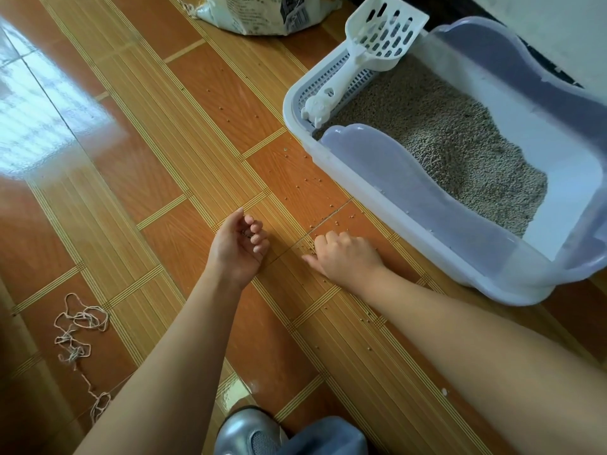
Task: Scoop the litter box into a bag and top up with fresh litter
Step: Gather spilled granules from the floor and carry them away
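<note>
A tangled pale string lies on the orange wood-pattern tiled floor at far left. The person's left hand hovers palm-up and cupped, fingers curled inward over a few dark specks that look like gathered grains. Behind it, at the top edge, stands a white printed litter sack, its neck out of view.

Scattered grey-brown litter pellets dot the tiles just beside the right hand. That hand rests knuckles-up on the floor, fingers bent down among them; whether it pinches any cannot be told.

A white slotted plastic scoop lies idle on the grated step of the white and lavender plastic litter box. The box sits on the floor at right, its litter heaped toward the near end.

The step in hand appears to be clearing spillage. The next move likely calls for sweeping the remaining pellets into the cupped palm and tipping them away.
</note>
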The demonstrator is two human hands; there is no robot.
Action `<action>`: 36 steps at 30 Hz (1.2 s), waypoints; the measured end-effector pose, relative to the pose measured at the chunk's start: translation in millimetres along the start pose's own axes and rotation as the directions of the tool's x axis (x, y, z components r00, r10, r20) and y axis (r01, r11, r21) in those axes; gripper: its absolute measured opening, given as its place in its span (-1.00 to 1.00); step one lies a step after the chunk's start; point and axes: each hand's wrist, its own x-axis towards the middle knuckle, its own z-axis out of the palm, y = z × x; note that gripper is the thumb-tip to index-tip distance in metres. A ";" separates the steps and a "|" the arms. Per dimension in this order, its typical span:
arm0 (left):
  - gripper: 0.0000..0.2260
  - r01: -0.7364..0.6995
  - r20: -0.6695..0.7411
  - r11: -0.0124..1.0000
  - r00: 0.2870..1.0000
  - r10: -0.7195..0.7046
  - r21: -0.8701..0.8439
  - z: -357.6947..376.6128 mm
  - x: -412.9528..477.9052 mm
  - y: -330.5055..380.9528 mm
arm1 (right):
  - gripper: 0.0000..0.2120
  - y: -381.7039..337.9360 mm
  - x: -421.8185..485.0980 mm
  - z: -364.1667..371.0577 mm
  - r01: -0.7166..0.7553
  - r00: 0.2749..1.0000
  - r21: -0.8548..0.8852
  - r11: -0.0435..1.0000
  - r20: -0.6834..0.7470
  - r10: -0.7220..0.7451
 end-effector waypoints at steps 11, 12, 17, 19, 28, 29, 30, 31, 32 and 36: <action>-0.57 -0.009 -0.022 1.000 1.000 0.009 0.009 1.7 0.4 0.7 | -0.70 0.3 -3.6 12.8 -0.004 0.996 -0.066 0.998 -0.087 -0.002; -0.59 -0.009 -0.026 1.000 1.000 0.009 0.008 2.2 0.5 0.6 | -0.69 -0.3 -3.4 13.7 -0.013 0.996 -0.064 0.998 -0.085 0.008; -0.65 -0.015 -0.038 1.000 0.999 0.016 0.022 3.8 1.2 -1.6 | -0.66 -3.3 -1.8 9.7 -0.059 0.996 -0.062 0.996 -0.068 0.055; -0.66 -0.017 -0.043 1.000 0.999 0.018 0.024 3.9 1.3 -2.0 | -0.66 -2.6 -1.5 8.9 -0.058 0.996 -0.066 0.996 -0.068 0.054; -0.60 -0.020 -0.047 1.000 0.999 0.020 -0.003 0.6 2.1 -0.9 | -0.74 31.0 6.5 -5.7 -0.138 0.990 -0.004 0.990 -0.037 0.137; -0.62 -0.021 -0.049 1.000 0.999 0.021 -0.004 0.7 2.3 -1.0 | -0.70 33.4 6.1 -7.1 -0.165 0.986 0.020 0.986 -0.018 0.166; -0.63 -0.022 -0.051 1.000 0.998 0.022 -0.004 0.5 2.3 -1.0 | -0.68 33.8 5.3 -4.7 -0.178 0.983 0.030 0.984 -0.034 0.179; -0.63 -0.021 -0.052 1.000 0.998 0.021 -0.004 0.6 2.3 -1.0 | -0.66 32.6 4.6 -4.0 -0.199 0.979 0.031 0.980 -0.028 0.200; -0.62 -0.019 -0.052 1.000 0.998 0.018 -0.007 0.5 2.5 -1.0 | -0.65 30.3 4.5 -3.2 -0.212 0.977 0.033 0.977 -0.028 0.213; -0.58 -0.018 -0.051 1.000 0.999 0.018 -0.011 0.5 2.9 -0.8 | -0.60 20.2 2.8 1.1 -0.112 0.994 -0.009 0.994 0.003 0.112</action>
